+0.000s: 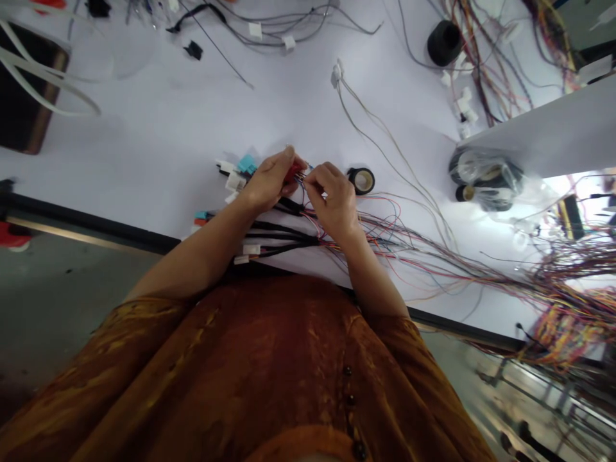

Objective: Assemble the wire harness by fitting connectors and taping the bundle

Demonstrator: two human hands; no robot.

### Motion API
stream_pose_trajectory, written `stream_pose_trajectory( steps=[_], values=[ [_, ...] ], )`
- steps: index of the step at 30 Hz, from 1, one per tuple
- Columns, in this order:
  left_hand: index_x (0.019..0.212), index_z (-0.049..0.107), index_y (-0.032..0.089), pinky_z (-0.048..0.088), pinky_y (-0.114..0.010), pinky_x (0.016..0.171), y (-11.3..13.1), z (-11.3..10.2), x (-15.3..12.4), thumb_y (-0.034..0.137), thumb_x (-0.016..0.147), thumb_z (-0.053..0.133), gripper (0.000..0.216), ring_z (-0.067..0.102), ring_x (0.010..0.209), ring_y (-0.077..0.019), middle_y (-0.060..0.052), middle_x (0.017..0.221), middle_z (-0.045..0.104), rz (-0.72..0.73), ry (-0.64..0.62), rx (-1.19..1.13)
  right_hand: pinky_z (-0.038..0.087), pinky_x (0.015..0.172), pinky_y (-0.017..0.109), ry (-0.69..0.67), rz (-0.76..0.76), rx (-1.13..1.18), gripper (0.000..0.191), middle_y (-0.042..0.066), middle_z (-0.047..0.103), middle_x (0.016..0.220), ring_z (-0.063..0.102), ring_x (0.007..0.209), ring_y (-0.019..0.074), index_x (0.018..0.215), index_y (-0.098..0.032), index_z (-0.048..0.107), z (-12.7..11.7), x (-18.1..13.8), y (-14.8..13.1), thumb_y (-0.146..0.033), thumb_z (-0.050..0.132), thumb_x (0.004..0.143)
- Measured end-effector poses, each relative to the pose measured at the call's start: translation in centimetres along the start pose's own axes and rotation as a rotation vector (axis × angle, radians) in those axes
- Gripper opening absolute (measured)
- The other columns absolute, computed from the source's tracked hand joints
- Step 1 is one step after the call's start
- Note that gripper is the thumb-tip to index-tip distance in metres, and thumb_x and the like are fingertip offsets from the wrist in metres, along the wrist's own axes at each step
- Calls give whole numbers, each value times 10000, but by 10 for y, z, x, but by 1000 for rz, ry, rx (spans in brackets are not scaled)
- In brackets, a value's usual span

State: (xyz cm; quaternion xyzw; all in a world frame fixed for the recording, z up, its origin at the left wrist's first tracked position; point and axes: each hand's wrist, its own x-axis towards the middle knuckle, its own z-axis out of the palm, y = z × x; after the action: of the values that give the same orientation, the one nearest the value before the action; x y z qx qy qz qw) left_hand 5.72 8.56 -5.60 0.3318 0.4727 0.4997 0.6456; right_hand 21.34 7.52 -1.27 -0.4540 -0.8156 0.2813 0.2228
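Observation:
My left hand (269,183) is closed around a small red connector (294,169), held just above the white table (158,141). My right hand (332,199) is pinched on a thin wire at the connector's right side. A bundle of thin coloured wires (433,256) runs from my hands off to the right. Black-sleeved cable branches (283,231) with white plugs lie under my wrists. White and teal connectors (238,172) sit just left of my left hand.
A black tape roll (362,180) lies right of my hands. Bagged tape rolls (486,176) sit under a white shelf (553,128). A black cylinder (443,42), loose wires and white plugs (464,109) lie at the far side. A dark box (24,96) stands at left.

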Motion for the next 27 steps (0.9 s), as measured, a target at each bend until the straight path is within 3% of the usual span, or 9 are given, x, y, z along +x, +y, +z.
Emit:
stream_pose_trajectory(
  steps=[12, 19, 27],
  values=[
    [758, 571, 197, 173, -256, 394, -8, -3, 1, 708, 951, 481, 553, 289, 412, -62, 33, 551, 399, 50, -85, 75, 432, 812, 328, -88, -21, -134, 230, 48, 573, 920, 548, 867, 175, 885, -224, 572, 0, 2, -2, -292, 423, 1046],
    [722, 509, 205, 243, -260, 439, -9, -5, -5, 727, 891, 559, 551, 360, 467, -83, 27, 549, 399, 169, -51, 204, 425, 773, 339, -47, 17, -139, 241, 61, 611, 948, 565, 860, 181, 903, -224, 565, 8, 10, -3, -296, 392, 1054],
    [780, 532, 211, 215, -250, 421, -11, -3, -4, 742, 879, 563, 541, 323, 432, -76, 49, 562, 367, 168, -78, 163, 418, 815, 359, -10, 43, -33, 348, 66, 607, 877, 530, 858, 185, 803, -254, 542, 11, 7, 9, -448, 374, 1038]
  ],
)
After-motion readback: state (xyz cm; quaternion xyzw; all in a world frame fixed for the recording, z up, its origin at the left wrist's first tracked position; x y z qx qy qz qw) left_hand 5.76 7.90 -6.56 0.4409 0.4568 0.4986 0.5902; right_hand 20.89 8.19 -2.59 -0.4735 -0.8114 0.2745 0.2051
